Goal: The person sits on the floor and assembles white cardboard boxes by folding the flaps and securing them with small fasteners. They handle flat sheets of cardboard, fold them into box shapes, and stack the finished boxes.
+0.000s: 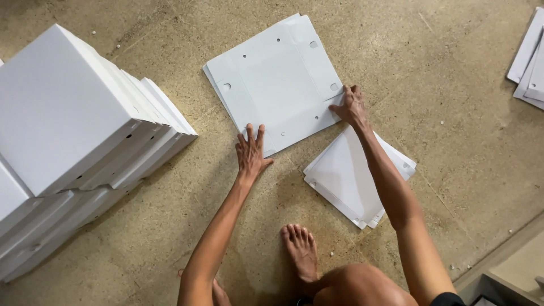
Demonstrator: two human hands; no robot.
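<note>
Both hands, left (250, 154) and right (351, 106), flat, gripping nothing, on cardboard sheet (276, 79); box stack (73, 130) cropped.

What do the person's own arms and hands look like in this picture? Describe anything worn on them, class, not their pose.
Both arms are bare from the hands up as far as the picture shows. The left hand and the right hand wear no gloves, and no rings, watch or bands can be seen. Only a dark edge of clothing shows by the right shoulder. One bare foot shows too.

Rough, speckled tan concrete floor (464, 113), evenly lit, with small white crumbs scattered about and a raised ledge (504, 252) at the lower right corner.
</note>
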